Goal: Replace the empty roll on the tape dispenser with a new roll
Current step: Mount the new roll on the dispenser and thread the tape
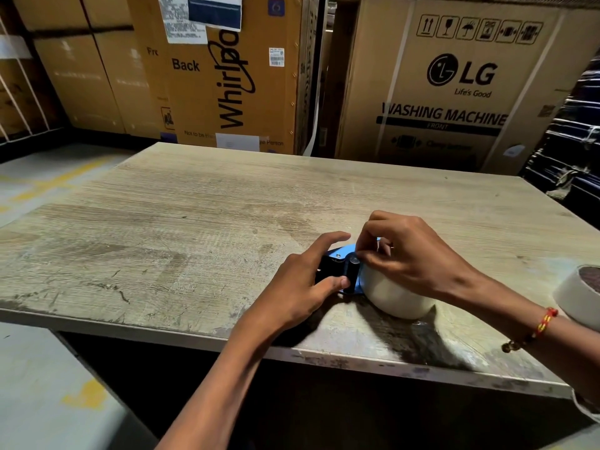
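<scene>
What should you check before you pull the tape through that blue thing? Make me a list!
1. Dispenser lies on the table: ok.
2. Left hand steadies the dispenser's handle end: ok.
3. Tape roll sits on the dispenser: ok, though how firmly it is seated cannot be seen.
4. Right hand pinches the loose tape end: cannot tell, the fingers hide it.
5. Tape runs past the black roller: cannot tell.
6. Second roll lies apart at the table's right edge: ok.
</scene>
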The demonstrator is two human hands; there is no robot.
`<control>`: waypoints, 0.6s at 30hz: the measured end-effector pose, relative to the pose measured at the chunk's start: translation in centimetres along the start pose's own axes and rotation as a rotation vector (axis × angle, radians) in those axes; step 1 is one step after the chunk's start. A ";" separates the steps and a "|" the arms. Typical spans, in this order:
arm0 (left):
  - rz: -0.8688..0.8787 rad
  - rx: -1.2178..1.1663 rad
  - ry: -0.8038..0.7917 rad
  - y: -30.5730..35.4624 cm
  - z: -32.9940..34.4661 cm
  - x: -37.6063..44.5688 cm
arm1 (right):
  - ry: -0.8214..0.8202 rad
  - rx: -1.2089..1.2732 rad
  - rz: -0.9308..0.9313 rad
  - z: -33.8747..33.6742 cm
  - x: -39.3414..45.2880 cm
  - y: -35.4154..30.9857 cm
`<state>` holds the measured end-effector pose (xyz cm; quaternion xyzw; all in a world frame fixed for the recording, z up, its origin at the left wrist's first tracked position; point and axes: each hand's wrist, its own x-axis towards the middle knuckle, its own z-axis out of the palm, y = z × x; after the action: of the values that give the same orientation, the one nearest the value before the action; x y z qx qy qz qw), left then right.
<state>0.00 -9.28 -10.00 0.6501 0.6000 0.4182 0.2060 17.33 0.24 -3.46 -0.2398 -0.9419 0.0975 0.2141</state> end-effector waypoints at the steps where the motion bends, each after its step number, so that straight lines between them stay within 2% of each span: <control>1: 0.000 -0.002 -0.001 0.0 0.0 0.0 | 0.005 -0.005 -0.009 0.0 0.0 0.1; 7: -0.015 -0.035 -0.022 -0.1 -0.3 0.1 | 0.060 -0.002 -0.061 0.7 -0.4 0.3; 18: -0.007 -0.057 -0.078 -0.1 -0.9 0.3 | -0.005 0.051 -0.165 0.4 1.2 1.2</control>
<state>-0.80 -9.16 -9.43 0.6577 0.5818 0.4084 0.2491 16.68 1.86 -3.74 -0.1556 -0.9562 0.1040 0.2250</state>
